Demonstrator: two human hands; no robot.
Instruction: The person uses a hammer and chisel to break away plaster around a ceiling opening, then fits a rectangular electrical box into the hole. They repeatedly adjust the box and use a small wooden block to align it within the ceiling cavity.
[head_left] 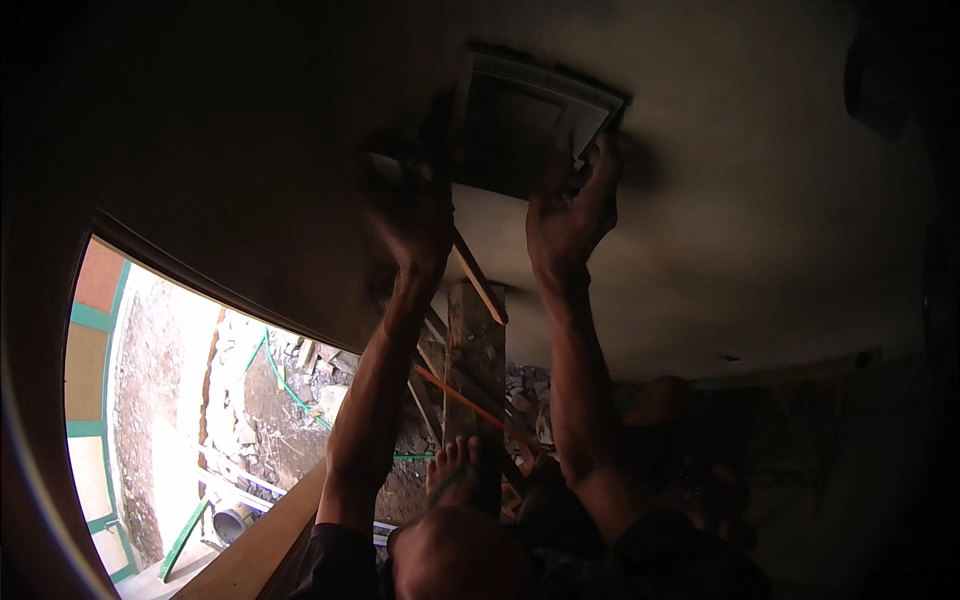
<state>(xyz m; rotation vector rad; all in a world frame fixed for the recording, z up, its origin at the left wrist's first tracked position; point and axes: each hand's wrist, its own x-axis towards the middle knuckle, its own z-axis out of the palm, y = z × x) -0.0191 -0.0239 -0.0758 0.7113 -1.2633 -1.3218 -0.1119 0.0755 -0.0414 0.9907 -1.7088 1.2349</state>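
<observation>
Risk: dark rectangular frame point(535, 105), just above right hand point(572, 205), could tilt or drop if fingertips slip off its lower right edge; poor light makes that likelier. Balance could go too, bare foot point(453, 472) apparently on narrow wooden plank point(474, 345) below both hands. Right hand raised, fingers and thumb up at that edge, can't tell if pinching. Left hand point(408, 215) raised beside frame's left side, fingers bent, grip too dark to tell

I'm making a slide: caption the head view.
Left hand and right hand at a rectangular frame on a shadowed wall, bare foot by a wooden plank.
</observation>
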